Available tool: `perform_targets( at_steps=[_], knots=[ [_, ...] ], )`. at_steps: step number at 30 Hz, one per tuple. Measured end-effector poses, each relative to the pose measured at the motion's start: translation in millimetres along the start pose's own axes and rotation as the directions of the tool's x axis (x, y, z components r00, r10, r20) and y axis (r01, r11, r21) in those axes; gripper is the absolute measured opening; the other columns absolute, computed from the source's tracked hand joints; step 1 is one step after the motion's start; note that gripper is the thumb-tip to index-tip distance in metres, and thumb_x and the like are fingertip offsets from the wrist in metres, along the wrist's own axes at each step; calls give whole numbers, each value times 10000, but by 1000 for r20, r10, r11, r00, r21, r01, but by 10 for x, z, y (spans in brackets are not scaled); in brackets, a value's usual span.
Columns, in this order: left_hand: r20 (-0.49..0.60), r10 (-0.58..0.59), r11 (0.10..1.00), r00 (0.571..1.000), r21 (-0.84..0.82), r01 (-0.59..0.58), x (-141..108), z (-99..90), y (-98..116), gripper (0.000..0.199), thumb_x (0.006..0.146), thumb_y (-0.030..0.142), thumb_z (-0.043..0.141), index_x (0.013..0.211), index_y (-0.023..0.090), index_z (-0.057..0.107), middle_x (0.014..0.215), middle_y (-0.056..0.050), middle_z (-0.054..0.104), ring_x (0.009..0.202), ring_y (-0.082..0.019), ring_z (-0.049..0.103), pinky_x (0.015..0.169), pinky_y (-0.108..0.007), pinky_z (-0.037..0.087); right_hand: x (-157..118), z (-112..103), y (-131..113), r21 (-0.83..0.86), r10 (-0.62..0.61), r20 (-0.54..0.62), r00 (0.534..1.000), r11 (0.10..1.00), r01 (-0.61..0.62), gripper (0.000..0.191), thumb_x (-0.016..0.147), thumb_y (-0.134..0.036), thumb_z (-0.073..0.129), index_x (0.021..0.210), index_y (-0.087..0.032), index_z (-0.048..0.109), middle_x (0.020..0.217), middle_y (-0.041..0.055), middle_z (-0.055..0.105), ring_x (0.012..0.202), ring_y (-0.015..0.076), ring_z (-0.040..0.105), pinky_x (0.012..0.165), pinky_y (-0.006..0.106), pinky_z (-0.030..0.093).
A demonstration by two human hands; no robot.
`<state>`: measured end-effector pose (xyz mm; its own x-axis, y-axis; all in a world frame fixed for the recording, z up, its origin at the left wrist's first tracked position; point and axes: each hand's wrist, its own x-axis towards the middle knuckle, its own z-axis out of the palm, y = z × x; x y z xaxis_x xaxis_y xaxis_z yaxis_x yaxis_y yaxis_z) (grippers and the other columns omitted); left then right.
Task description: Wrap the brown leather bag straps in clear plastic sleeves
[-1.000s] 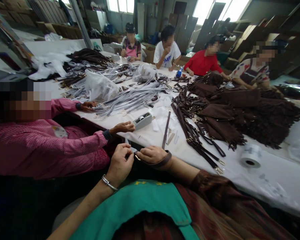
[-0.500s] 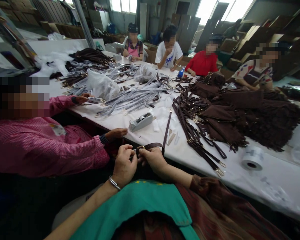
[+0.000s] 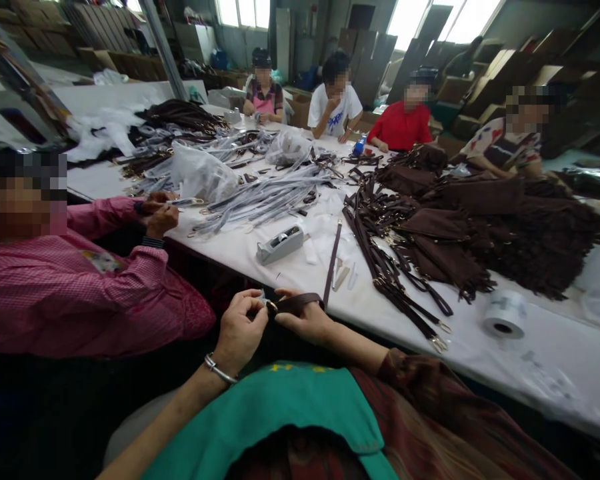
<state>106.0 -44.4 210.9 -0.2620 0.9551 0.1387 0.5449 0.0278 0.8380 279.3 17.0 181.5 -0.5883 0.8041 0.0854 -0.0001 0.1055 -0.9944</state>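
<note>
A dark brown strap (image 3: pixel 300 304) with a gold metal fitting on its end is held just beyond the table's near edge. My left hand (image 3: pixel 241 328) is closed in a pinch beside that fitting, on a small wisp of clear plastic film (image 3: pixel 263 295); the exact grip is partly hidden. My right hand (image 3: pixel 307 323) is closed around the strap, thumb pointing towards the fitting. From there the strap loops up and lies across the table, its far end near several small pale strips (image 3: pixel 341 277).
A grey tape dispenser (image 3: pixel 281 245) stands ahead of my hands. Brown straps (image 3: pixel 375 260) and fringed brown bags (image 3: pixel 445 247) are heaped to the right, near a film roll (image 3: pixel 504 313). Plastic-wrapped straps (image 3: pixel 265 193) lie further back. A co-worker in pink (image 3: pixel 95 287) sits at left.
My right hand has shifted its hold along the strap, and its thumb has come away from the metal fitting. The left co-worker's near hand has drawn back to their other hand.
</note>
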Motion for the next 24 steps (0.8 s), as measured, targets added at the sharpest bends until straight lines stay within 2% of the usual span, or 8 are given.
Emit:
perform_targets(
  at_steps=[1, 3, 5, 6, 16, 20, 22, 24],
  knots=[
    [-2, -11, 1000, 1000, 7, 11, -4, -10, -15, 139, 801, 275, 612, 694, 187, 628, 1036, -96, 640, 1030, -235, 631, 927, -388, 494, -3, -4, -18, 198, 95, -18, 995, 976, -90, 499, 796, -427, 698, 1225, -211, 560, 881, 23, 641, 658, 125, 576, 599, 258, 491],
    [4, -31, 999, 1000, 25, 31, -17, -15, -38, 157, 795, 287, 617, 674, 188, 622, 1019, -99, 649, 1030, -242, 632, 921, -393, 494, -4, 1, -38, 540, 272, -21, 962, 813, -218, 449, 810, -519, 652, 1103, -186, 583, 692, -38, 554, 446, 55, 400, 424, 188, 337],
    [23, -48, 998, 999, 34, 48, -33, -7, -40, 178, 798, 295, 612, 655, 188, 615, 998, -100, 657, 1038, -246, 631, 920, -397, 492, 0, 12, -41, 692, 374, -9, 927, 672, -264, 408, 789, -553, 658, 878, -161, 587, 583, -67, 472, 389, 28, 301, 381, 168, 234],
    [35, -56, 998, 998, 35, 55, -40, -1, -31, 184, 800, 298, 610, 654, 187, 616, 999, -102, 659, 1041, -248, 630, 922, -400, 491, 1, 16, -41, 700, 394, 0, 919, 657, -281, 400, 762, -533, 694, 782, -154, 567, 550, -69, 459, 383, 27, 308, 377, 167, 224],
    [122, -57, 998, 991, 2, 57, -54, 45, 98, 161, 791, 289, 612, 679, 177, 636, 1099, -122, 651, 1057, -251, 631, 940, -412, 487, 44, 8, -139, 281, 330, 87, 940, 897, -341, 260, 773, -398, 666, 713, -160, 583, 468, -59, 479, 381, 78, 401, 376, 197, 303],
    [160, -149, 987, 976, -33, 156, -67, 51, 116, 177, 789, 273, 601, 643, 175, 621, 1094, -130, 668, 1093, -266, 620, 985, -431, 456, -9, 33, -78, -167, 19, -66, 998, 985, -29, 134, 821, -294, 601, 765, -174, 620, 665, -1, 605, 615, 123, 553, 589, 234, 436],
    [162, -165, 982, 973, -69, 178, -58, 31, 167, 186, 803, 286, 594, 656, 176, 623, 1090, -128, 673, 1105, -264, 618, 979, -417, 458, -72, 66, -11, -404, -151, -15, 988, 905, 133, 121, 841, -262, 578, 776, -177, 634, 743, 23, 630, 684, 140, 564, 657, 259, 447],
    [139, -112, 988, 984, -87, 124, -33, -1, 218, 175, 811, 292, 589, 685, 177, 625, 1116, -125, 663, 1110, -256, 615, 954, -394, 470, -128, 111, 55, -485, -212, 60, 975, 848, 214, 128, 857, -246, 564, 780, -176, 639, 749, 31, 638, 676, 145, 563, 661, 269, 453]
  ],
)
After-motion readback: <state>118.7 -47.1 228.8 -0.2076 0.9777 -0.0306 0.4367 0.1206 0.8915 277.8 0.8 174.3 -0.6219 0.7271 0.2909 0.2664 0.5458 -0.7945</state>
